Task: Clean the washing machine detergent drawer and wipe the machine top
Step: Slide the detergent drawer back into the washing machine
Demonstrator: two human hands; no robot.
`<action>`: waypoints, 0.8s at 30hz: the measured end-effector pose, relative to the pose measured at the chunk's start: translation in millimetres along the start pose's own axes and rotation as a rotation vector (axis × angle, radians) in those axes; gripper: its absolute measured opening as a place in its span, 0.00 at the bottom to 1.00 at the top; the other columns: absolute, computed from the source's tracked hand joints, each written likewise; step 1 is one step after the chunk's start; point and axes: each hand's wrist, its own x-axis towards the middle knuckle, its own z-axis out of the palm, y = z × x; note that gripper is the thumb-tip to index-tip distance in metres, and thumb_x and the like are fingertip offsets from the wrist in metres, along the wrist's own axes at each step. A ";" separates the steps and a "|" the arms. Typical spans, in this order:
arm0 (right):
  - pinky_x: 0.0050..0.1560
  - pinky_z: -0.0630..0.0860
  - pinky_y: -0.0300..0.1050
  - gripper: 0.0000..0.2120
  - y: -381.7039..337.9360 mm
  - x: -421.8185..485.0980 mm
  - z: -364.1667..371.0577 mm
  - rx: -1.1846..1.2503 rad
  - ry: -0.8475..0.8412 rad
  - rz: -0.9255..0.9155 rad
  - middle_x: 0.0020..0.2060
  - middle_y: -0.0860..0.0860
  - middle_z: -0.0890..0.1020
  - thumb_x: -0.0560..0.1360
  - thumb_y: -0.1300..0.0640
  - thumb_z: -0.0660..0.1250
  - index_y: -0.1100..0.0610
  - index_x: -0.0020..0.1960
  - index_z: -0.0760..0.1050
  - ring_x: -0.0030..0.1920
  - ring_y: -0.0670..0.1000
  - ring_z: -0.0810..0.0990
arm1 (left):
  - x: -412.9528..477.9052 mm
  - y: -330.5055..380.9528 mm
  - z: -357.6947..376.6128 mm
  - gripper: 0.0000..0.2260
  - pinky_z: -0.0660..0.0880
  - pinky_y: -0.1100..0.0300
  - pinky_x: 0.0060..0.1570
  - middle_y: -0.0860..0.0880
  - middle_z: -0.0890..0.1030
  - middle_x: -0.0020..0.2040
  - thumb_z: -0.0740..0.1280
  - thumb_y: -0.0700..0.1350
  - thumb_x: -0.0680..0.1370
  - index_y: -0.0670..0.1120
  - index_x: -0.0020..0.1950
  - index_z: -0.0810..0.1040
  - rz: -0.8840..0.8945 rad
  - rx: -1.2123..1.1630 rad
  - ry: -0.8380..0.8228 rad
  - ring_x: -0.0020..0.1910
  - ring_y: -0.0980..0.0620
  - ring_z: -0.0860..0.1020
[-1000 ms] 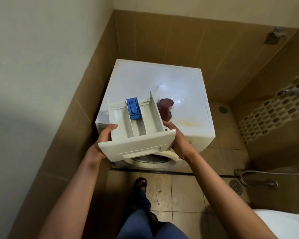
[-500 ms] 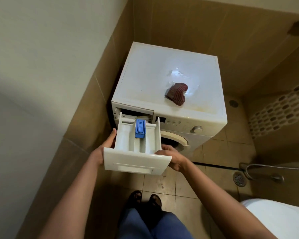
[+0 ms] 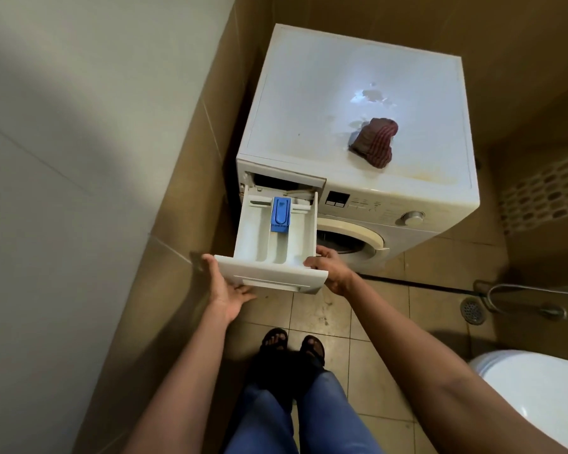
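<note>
The white detergent drawer [image 3: 277,257] with a blue insert [image 3: 280,213] is level in front of the washing machine, its rear end at the open slot [image 3: 276,182]. My left hand [image 3: 225,288] supports the front left corner from below, thumb beside the corner, fingers flat under the front panel. My right hand [image 3: 332,267] grips the front right corner. A dark red striped cloth [image 3: 374,142] lies bunched on the right of the machine top [image 3: 309,109], which shows wet patches and a yellowish stain near its front edge.
The machine stands in a corner against tiled walls, a wall close on the left. Its round door [image 3: 351,239] and dial [image 3: 413,218] are below and right of the drawer. A toilet [image 3: 538,394], floor drain [image 3: 472,309] and hose [image 3: 522,290] are at right.
The drawer came down from above the machine top to slot height, and its rear end now meets the slot. My left hand slid from the side to beneath the front corner.
</note>
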 end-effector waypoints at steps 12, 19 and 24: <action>0.42 0.79 0.44 0.25 -12.1 38.7 2.8 0.007 -0.001 -0.040 0.58 0.59 0.76 0.73 0.67 0.67 0.62 0.69 0.68 0.52 0.56 0.79 | 8.5 16.4 30.3 0.61 0.73 0.39 0.40 0.42 0.74 0.59 0.80 0.65 0.34 0.49 0.64 0.65 0.092 0.130 -0.061 0.56 0.41 0.73; 0.46 0.79 0.46 0.24 -8.3 52.5 5.6 0.039 0.007 -0.034 0.58 0.58 0.77 0.73 0.71 0.65 0.62 0.68 0.69 0.54 0.57 0.79 | 17.9 20.2 34.8 0.60 0.68 0.31 0.54 0.43 0.73 0.56 0.78 0.69 0.34 0.49 0.61 0.66 0.086 0.171 -0.020 0.53 0.42 0.72; 0.58 0.77 0.53 0.25 -7.2 57.2 6.3 0.020 -0.003 -0.003 0.61 0.59 0.76 0.73 0.71 0.64 0.61 0.69 0.67 0.60 0.61 0.76 | 27.2 19.8 33.5 0.62 0.69 0.31 0.57 0.39 0.71 0.62 0.78 0.68 0.34 0.48 0.64 0.64 0.065 0.165 0.000 0.61 0.37 0.72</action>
